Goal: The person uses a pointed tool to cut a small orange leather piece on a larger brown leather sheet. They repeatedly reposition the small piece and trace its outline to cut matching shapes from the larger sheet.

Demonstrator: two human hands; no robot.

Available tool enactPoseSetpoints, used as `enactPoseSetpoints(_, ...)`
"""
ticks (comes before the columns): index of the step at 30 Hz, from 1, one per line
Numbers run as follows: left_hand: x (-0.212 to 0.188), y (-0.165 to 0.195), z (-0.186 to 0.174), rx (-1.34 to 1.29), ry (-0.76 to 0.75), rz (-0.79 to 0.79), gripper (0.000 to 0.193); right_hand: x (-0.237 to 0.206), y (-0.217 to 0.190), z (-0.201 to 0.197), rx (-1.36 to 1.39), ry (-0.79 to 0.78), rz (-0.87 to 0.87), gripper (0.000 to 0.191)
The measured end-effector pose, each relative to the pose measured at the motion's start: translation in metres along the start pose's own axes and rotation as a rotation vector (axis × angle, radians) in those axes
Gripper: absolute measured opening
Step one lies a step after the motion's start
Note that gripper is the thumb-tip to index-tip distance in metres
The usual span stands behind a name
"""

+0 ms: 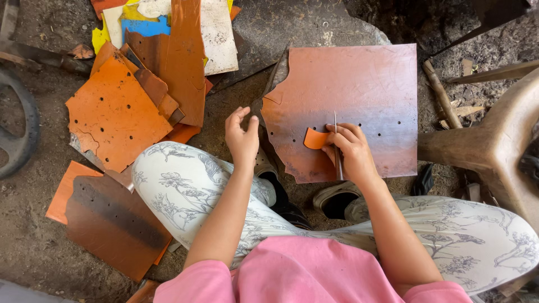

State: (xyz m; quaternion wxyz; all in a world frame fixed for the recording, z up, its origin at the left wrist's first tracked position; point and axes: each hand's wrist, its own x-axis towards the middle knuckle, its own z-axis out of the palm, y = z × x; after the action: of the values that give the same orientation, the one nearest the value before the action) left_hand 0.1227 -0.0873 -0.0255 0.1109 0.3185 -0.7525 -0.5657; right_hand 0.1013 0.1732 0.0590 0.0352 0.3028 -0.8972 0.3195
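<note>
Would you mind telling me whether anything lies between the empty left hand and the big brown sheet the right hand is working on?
Nothing visible does. The left hand hovers open just off the sheet's ragged left edge, with only bare ground between them. The right hand rests on the sheet, holding a thin blade and a small orange cut piece.

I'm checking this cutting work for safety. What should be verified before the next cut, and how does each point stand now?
1. Right hand grips the thin metal tool: ok.
2. Small orange cut piece held by the right fingers: ok.
3. Left hand off the big brown sheet, away from the tool: ok.
4. Sheet lies flat on the ground: ok.
5. Tool tip position: cannot tell, hidden by the hand.
6. Shoes close under the sheet's edge: not ok.
</note>
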Motion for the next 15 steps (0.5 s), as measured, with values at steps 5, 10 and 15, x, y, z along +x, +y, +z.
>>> enactPoseSetpoints(5, 0.002, -0.008, 0.004, -0.153, -0.05, -0.13, 0.03, 0.001, 0.0, 0.001, 0.024, -0.04, 0.015, 0.025)
enactPoseSetpoints(10, 0.013, -0.017, 0.007, -0.402, -0.125, -0.365, 0.031, -0.004, 0.004, 0.008, -0.061, -0.054, 0.112, 0.024)
enactPoseSetpoints(15, 0.01, -0.015, 0.011, -0.378, -0.17, -0.404, 0.031, -0.013, 0.019, 0.015, 0.25, 0.048, 0.455, 0.02)
